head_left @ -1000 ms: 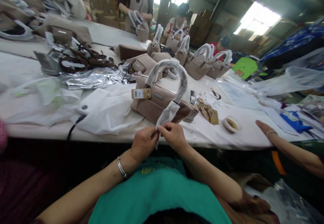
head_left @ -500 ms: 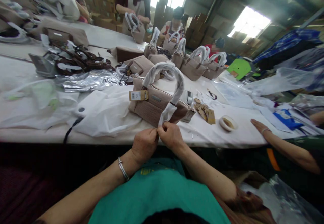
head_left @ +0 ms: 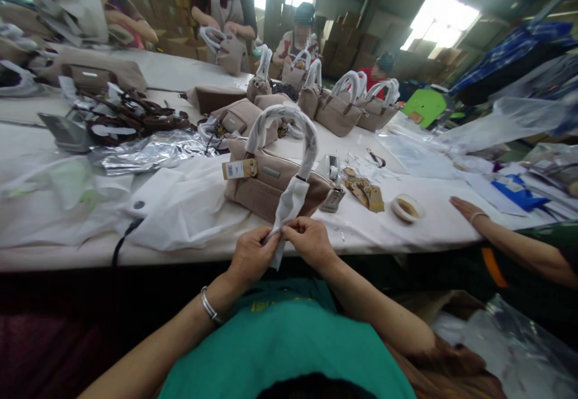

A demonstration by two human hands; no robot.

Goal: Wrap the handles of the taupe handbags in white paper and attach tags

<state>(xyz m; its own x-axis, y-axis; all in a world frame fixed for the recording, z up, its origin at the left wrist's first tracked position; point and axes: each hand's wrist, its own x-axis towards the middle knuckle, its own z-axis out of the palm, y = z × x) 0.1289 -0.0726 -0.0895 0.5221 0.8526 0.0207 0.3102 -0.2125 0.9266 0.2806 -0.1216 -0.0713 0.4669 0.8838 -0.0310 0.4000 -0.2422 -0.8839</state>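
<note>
A taupe handbag (head_left: 253, 189) stands at the table's front edge, its handle arched upward and wrapped in pale plastic. From the handle's near end a strip of white wrapping (head_left: 291, 197) runs down toward me. My left hand (head_left: 255, 254) pinches this strip from the left, with a bangle on the wrist. Close beside it, my right hand (head_left: 309, 239) pinches the same strip between thumb and fingers. The strip's loose end hangs below the fingertips. A brown paper tag (head_left: 239, 169) with a white label hangs at the bag's left side.
Right of the bag lie cardboard tags (head_left: 365, 194) and a small round bowl (head_left: 407, 207). A co-worker's hand (head_left: 467, 207) rests on the table at right. White sheeting (head_left: 180, 206) lies left; several wrapped-handle bags (head_left: 338, 112) stand behind. Other people work across the table.
My fingers have shifted along the wrapping, and a loose end now shows below them. The camera view has moved slightly.
</note>
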